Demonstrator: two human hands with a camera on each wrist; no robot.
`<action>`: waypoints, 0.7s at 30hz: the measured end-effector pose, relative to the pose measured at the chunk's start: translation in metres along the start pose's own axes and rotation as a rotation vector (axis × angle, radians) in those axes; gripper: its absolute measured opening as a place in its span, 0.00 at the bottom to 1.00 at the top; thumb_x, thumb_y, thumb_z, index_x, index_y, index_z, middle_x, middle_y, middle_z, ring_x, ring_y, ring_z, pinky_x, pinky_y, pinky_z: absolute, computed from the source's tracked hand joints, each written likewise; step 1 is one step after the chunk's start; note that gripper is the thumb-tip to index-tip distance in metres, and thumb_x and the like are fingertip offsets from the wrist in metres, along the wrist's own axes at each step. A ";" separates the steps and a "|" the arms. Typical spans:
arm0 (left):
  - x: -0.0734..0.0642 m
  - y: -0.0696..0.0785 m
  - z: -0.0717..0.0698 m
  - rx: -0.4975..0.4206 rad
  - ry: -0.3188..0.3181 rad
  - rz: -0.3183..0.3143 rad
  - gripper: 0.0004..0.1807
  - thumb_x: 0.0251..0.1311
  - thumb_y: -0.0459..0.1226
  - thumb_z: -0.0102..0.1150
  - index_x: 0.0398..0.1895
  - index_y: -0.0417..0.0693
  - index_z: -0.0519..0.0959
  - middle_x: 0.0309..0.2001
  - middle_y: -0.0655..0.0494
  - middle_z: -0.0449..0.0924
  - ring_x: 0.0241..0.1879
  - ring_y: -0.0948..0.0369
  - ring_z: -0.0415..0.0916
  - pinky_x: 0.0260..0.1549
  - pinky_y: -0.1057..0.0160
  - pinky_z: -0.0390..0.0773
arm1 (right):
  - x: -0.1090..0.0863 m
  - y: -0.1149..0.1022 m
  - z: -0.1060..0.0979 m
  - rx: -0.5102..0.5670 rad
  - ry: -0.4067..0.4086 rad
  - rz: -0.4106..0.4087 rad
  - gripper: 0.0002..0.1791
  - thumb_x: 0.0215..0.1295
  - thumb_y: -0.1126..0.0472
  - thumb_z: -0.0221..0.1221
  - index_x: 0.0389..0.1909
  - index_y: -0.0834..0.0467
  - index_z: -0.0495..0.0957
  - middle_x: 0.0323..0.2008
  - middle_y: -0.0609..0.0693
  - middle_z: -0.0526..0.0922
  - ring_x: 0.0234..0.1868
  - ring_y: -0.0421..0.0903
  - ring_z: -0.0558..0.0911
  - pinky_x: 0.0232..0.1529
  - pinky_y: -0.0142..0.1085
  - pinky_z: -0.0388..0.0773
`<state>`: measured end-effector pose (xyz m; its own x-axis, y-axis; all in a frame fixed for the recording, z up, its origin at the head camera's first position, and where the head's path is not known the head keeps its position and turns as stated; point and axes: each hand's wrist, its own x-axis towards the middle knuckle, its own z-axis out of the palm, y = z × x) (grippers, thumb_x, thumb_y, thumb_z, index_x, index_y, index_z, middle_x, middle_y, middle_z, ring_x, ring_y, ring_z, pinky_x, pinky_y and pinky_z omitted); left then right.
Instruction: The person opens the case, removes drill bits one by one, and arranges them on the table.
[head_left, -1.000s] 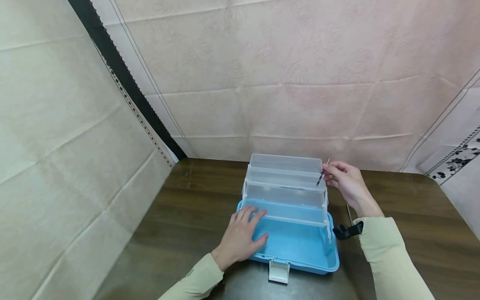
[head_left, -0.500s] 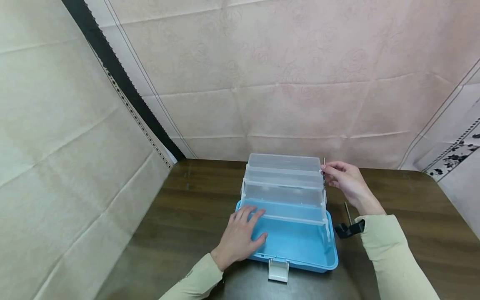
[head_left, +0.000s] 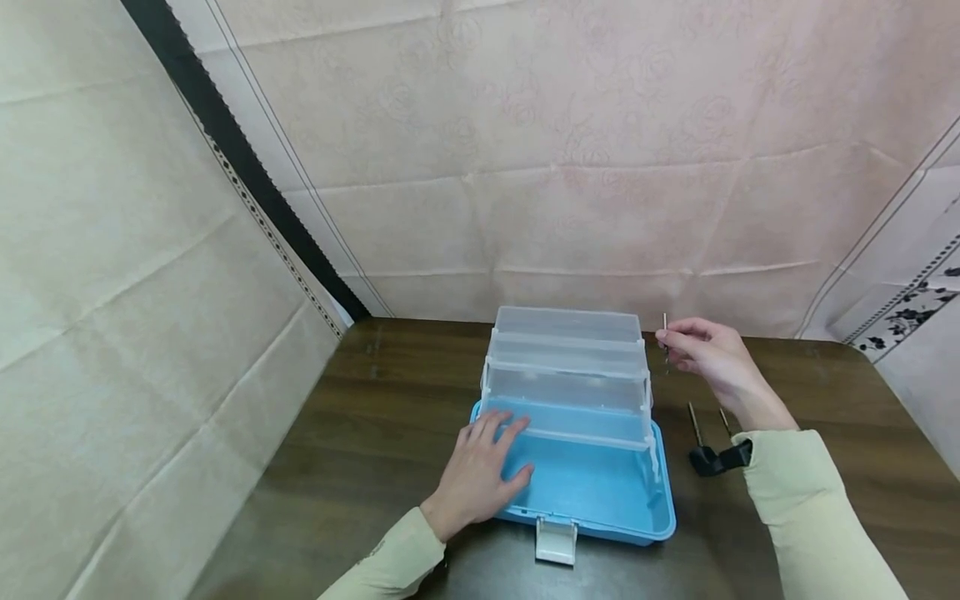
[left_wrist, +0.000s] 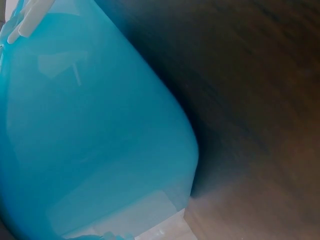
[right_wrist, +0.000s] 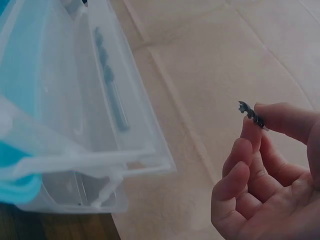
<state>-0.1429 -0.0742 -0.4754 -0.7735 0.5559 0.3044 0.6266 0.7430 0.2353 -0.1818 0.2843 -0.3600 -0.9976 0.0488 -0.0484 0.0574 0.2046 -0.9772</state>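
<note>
A blue toolbox (head_left: 577, 477) stands with its clear stepped trays (head_left: 566, 354) raised at the back. My left hand (head_left: 477, 475) rests on its left side, fingers relaxed and spread. To the right of the top tray, my right hand (head_left: 708, 358) pinches a slim drill bit (head_left: 665, 332) between thumb and fingers, held upright in the air. The right wrist view shows the dark spiral end of this bit (right_wrist: 251, 115) toward the camera. Another drill bit (right_wrist: 111, 82) lies inside a clear tray there. Only the toolbox's blue wall (left_wrist: 100, 115) shows in the left wrist view.
A pale latch (head_left: 557, 543) hangs open at the toolbox's front. Two thin metal rods (head_left: 695, 423) lie on the brown table (head_left: 360, 467) by the right wrist, partly hidden by the black wrist mount (head_left: 718, 460). A cloth-covered wall (head_left: 570, 167) rises behind the table.
My right hand has moved right with the drill bit, from over the trays' right edge to beside them. The bit has turned from slanted to upright. My left hand has stayed put.
</note>
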 end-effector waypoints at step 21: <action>0.000 -0.001 0.000 0.017 0.020 0.022 0.32 0.66 0.54 0.59 0.71 0.56 0.69 0.66 0.51 0.69 0.67 0.51 0.64 0.57 0.44 0.70 | -0.023 0.022 -0.068 -0.067 0.084 0.015 0.07 0.71 0.57 0.62 0.33 0.43 0.84 0.30 0.32 0.85 0.28 0.34 0.81 0.31 0.27 0.79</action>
<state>-0.1430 -0.0748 -0.4760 -0.7573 0.5647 0.3280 0.6416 0.7369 0.2128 -0.1554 0.3545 -0.3665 -0.9902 0.1332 -0.0431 0.0778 0.2676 -0.9604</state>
